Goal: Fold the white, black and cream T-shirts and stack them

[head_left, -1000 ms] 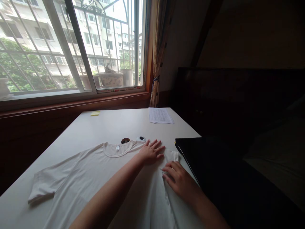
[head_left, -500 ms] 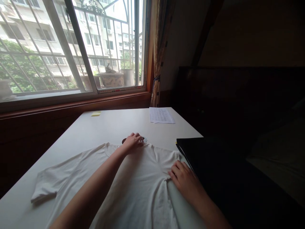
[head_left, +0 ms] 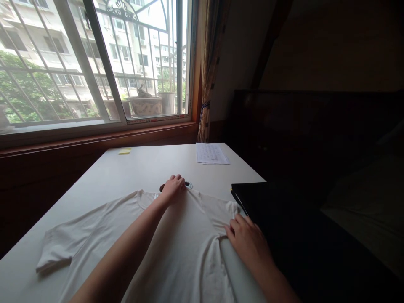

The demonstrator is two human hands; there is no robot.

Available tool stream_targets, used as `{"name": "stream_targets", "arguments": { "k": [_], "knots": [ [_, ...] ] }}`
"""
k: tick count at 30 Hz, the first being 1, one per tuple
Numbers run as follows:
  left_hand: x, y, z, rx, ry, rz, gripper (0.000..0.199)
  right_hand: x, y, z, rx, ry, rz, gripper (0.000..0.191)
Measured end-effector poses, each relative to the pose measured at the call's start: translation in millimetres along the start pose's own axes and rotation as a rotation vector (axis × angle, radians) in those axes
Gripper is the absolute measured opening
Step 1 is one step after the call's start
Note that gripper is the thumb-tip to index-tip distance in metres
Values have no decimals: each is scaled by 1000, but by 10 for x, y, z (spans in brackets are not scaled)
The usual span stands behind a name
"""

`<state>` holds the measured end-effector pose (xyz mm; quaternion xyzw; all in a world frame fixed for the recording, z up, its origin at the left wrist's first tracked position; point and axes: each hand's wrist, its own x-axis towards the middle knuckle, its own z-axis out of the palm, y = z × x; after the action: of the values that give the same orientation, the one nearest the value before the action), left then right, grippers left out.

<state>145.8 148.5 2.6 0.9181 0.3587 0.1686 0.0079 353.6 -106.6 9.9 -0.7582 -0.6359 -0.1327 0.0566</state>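
Note:
A white short-sleeved shirt (head_left: 186, 244) lies spread on the white table, its collar toward the window. My left hand (head_left: 173, 187) reaches across it and is closed on the shirt at the collar and shoulder. At the right sleeve, my right hand (head_left: 244, 235) has its fingers bent round the edge of the cloth. The shirt's left sleeve (head_left: 57, 248) lies flat with a few creases. Part of the neckline is hidden behind my left hand and forearm.
Printed papers (head_left: 212, 153) and a yellow sticky note (head_left: 125, 151) lie at the back of the table (head_left: 158, 162). A dark round object (head_left: 162, 187) shows beyond the collar. A black item (head_left: 271, 210) covers the right side. A window is behind.
My left hand's fingers have drawn together on the shoulder, and the cloth from there to the right sleeve looks smoother. My right hand has shifted very slightly.

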Motion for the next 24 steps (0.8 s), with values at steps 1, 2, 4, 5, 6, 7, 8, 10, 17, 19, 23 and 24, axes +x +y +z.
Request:
{"name": "stream_targets", "arguments": {
  "k": [1, 2, 4, 5, 6, 7, 8, 10, 17, 19, 23, 24],
  "knots": [
    [-12, 15, -17, 1, 14, 5, 18, 0, 0, 3, -3, 3, 0, 21],
    [-26, 27, -37, 0, 28, 15, 17, -1, 3, 13, -4, 8, -1, 20],
    [-65, 36, -83, -4, 57, 40, 19, -4, 21, 47, 8, 23, -12, 19],
    [-94, 26, -110, -6, 71, 51, 21, -6, 34, 69, 17, 34, -21, 19],
    [-134, 1, -139, -9, 84, 56, 24, -6, 49, 90, 27, 50, -29, 19],
    [-186, -41, -169, -11, 97, 61, 26, -5, 65, 109, 38, 68, -35, 20],
    [-251, -102, -198, -11, 112, 68, 27, -1, 78, 124, 49, 89, -41, 21],
    [-427, -283, -258, 0, 150, 88, 28, 13, 88, 135, 83, 135, -50, 22],
    [-1338, -1150, -473, 71, 246, 17, 38, 171, -227, -12, 362, 208, -190, 23],
    [-1582, -1296, -517, 62, 230, -4, 38, 278, -423, -44, 438, 161, -256, 30],
    [-1906, -1353, -523, 41, 159, -24, 38, 618, -879, 16, 485, 57, -325, 40],
    [-1948, -1336, -511, 46, 132, -39, 40, 717, -992, 55, 479, 19, -327, 42]
  ]
}}
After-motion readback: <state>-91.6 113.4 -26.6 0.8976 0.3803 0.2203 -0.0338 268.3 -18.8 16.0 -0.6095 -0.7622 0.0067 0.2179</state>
